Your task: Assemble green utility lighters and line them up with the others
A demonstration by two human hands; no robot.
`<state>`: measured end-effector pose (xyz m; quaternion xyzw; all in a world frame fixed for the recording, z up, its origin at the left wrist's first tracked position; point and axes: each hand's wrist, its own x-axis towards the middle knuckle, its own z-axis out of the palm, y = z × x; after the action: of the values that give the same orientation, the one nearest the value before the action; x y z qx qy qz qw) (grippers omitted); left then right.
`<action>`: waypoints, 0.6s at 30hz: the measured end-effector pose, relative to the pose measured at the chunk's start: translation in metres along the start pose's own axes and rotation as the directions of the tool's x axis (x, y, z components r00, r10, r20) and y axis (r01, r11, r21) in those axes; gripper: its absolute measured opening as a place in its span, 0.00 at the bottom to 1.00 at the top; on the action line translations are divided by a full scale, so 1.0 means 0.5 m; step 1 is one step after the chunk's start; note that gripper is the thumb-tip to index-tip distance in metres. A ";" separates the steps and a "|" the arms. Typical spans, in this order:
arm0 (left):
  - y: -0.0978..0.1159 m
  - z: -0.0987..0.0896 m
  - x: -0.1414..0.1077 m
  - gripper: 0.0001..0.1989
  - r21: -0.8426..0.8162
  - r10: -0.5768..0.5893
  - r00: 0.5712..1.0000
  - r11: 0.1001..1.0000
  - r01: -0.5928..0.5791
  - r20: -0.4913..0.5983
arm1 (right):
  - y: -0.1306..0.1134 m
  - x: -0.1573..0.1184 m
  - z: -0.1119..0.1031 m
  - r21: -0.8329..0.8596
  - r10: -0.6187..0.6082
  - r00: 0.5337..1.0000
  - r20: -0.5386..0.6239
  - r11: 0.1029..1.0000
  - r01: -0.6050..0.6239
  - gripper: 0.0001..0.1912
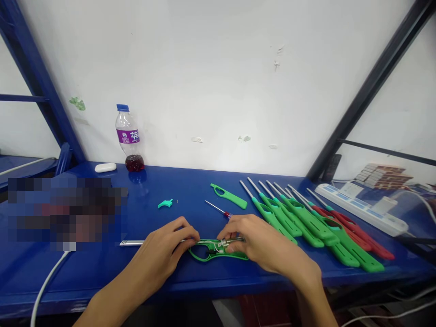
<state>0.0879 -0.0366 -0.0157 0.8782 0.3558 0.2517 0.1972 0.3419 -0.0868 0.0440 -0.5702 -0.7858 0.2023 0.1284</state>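
Observation:
An opened green lighter body (pixel 204 258) lies on the blue table near its front edge, with white and metal parts inside. My left hand (pixel 172 240) pinches the metal tube (pixel 131 243) where it meets the body; the tube sticks out to the left. My right hand (pixel 250 236) has its fingers closed on the body's right part, over the inner parts. Just beyond it lies a screwdriver (pixel 218 209) with a red handle. Farther back is a green half shell (pixel 230 196). A teal trigger piece (pixel 165 204) and a tiny pin (pixel 176 201) lie behind my left hand.
Several green lighters (pixel 303 218) and red ones (pixel 361 229) lie in a row at the right, beside a white power strip (pixel 361 209). A bottle (pixel 129 141) and a white case (pixel 105 168) stand by the wall. A white cable (pixel 49 277) crosses the left side.

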 end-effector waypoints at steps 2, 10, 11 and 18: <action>-0.002 0.000 -0.001 0.15 -0.003 0.000 1.000 1.000 0.000 0.000 | 0.000 0.003 -0.001 0.022 0.022 1.000 -0.001 1.000 -0.022 0.13; -0.003 0.002 0.000 0.16 0.006 0.018 1.000 1.000 -0.018 -0.004 | 0.007 0.007 0.001 0.058 -0.019 1.000 -0.006 0.998 0.019 0.07; -0.004 0.002 0.000 0.16 0.008 0.022 1.000 1.000 -0.022 -0.002 | 0.007 0.007 0.001 0.060 -0.024 1.000 -0.009 0.998 0.025 0.07; -0.006 0.003 0.001 0.14 0.056 0.019 1.000 0.998 -0.020 0.018 | 0.004 0.001 -0.005 0.042 -0.049 0.999 -0.017 0.998 0.050 0.08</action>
<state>0.0877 -0.0344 -0.0185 0.8889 0.3524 0.2359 0.1732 0.3445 -0.0854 0.0454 -0.5494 -0.7941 0.2110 0.1518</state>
